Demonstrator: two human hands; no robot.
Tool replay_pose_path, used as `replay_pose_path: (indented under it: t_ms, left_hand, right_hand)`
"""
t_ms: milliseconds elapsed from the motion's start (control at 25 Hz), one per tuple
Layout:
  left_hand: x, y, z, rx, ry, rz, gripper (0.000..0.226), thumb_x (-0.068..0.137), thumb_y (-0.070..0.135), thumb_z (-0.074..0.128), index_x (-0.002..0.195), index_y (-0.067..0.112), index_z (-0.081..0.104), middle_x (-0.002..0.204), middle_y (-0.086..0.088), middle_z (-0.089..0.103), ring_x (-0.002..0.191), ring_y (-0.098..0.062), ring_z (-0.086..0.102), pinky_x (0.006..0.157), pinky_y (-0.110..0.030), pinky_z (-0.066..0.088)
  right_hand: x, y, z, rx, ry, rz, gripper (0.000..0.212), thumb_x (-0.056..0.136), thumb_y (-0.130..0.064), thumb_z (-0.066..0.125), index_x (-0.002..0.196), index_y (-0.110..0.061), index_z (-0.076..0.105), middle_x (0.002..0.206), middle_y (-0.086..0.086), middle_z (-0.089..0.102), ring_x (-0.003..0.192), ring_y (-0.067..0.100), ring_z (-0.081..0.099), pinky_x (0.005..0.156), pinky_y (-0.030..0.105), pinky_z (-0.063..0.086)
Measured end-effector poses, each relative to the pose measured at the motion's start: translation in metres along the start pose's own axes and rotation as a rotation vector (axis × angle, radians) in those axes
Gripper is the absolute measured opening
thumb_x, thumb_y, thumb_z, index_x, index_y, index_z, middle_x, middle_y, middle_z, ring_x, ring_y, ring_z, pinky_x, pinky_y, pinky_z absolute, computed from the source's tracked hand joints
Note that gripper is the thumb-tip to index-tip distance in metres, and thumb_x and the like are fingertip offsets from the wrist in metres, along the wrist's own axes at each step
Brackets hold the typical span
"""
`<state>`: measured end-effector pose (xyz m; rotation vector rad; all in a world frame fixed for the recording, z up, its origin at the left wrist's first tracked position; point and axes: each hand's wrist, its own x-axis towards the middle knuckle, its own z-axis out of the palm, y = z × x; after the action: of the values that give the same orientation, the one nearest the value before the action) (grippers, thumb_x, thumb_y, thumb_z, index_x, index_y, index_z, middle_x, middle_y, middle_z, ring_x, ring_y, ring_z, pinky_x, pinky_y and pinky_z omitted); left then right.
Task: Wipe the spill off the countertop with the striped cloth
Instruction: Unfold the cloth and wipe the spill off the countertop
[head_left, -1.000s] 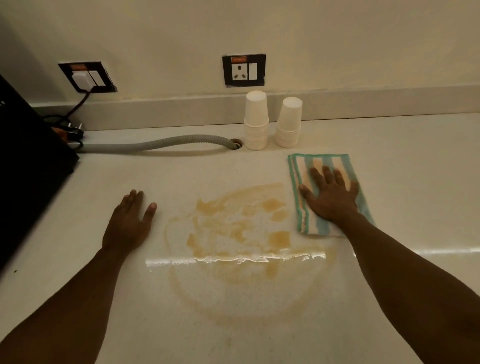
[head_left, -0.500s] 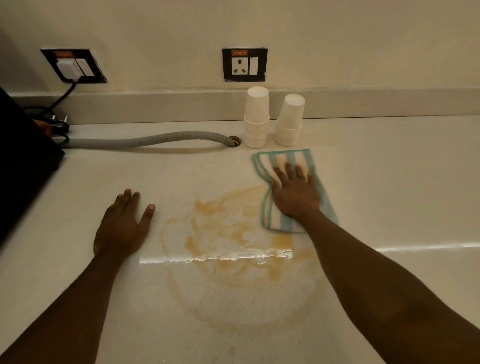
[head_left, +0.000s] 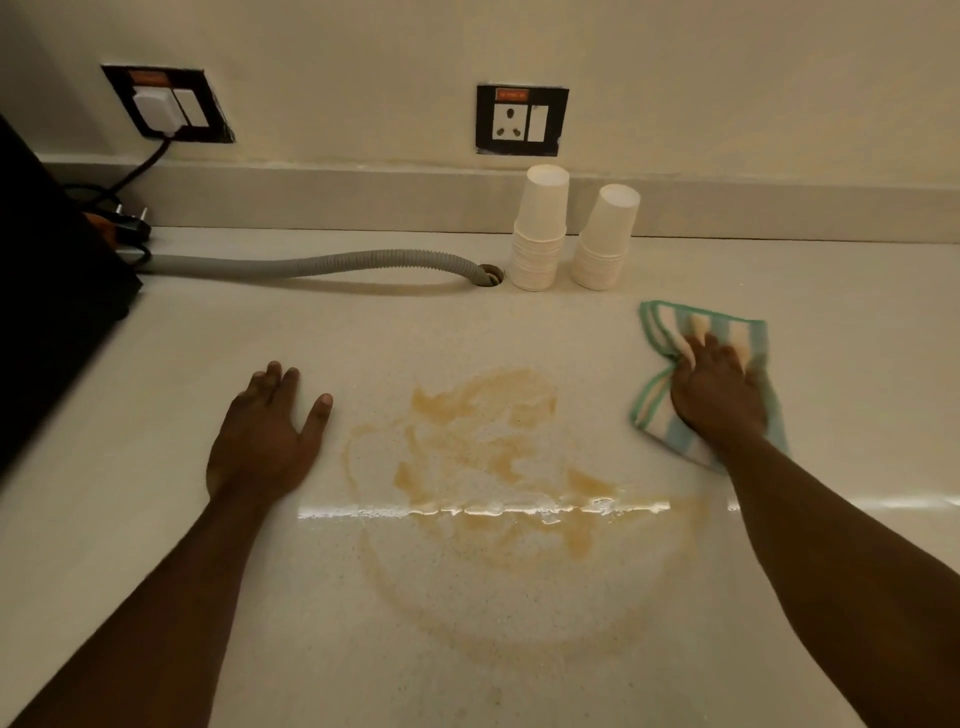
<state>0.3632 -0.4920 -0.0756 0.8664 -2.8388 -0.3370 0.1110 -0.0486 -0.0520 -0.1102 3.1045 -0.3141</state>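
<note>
A brownish spill (head_left: 488, 457) spreads over the middle of the pale countertop (head_left: 363, 332), with a fainter ring reaching toward me. The green, blue and cream striped cloth (head_left: 701, 325) lies to the right of the spill, bunched at its left side. My right hand (head_left: 719, 397) presses down on the cloth, fingers curled into the fabric. My left hand (head_left: 265, 436) rests flat on the counter just left of the spill, fingers apart and holding nothing.
Two stacks of upside-down white paper cups (head_left: 540, 228) stand at the back by the wall. A grey corrugated hose (head_left: 311, 262) runs into a hole in the counter. A black appliance (head_left: 47, 291) fills the left edge. Wall sockets (head_left: 522, 120) sit above.
My right hand slid the cloth left onto the spill's right edge, then back to the right, clear of it. The cloth has bunched up. My left hand has stayed put.
</note>
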Motion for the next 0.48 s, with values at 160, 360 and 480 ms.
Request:
replay_pose_path:
  t_ms: [160,360,480]
  left_hand:
    - [0.003,0.013,0.001,0.012,0.004,0.017,0.085,0.088,0.072,0.010,0.152,0.019,0.023,0.162,-0.003,0.016,0.149,-0.020,0.014,0.119,-0.037,0.014]
    - [0.000,0.018,0.004,-0.010,-0.025,0.008,0.079,0.091,0.067,0.013,0.153,0.018,0.020,0.163,-0.002,0.013,0.149,-0.019,0.012,0.121,-0.037,0.012]
    - [0.000,0.009,0.000,-0.001,-0.031,0.063,0.072,0.094,0.059,0.018,0.153,0.018,0.020,0.163,-0.002,0.013,0.150,-0.018,0.010,0.120,-0.036,0.009]
  right_hand:
    - [-0.001,-0.057,0.003,0.013,-0.032,0.024,0.056,0.098,-0.041,0.020,0.153,-0.026,0.017,0.163,0.004,0.014,0.148,0.030,0.012,0.118,0.053,0.009]
    - [-0.044,-0.159,0.025,-0.029,-0.095,-0.290,0.055,0.100,-0.043,0.016,0.153,-0.029,0.014,0.163,-0.001,0.011,0.149,0.024,0.010,0.118,0.052,0.005]
    - [-0.080,-0.166,0.035,-0.009,-0.161,-0.509,0.054,0.100,-0.046,0.015,0.152,-0.032,0.014,0.163,-0.004,0.011,0.149,0.019,0.009,0.120,0.047,0.008]
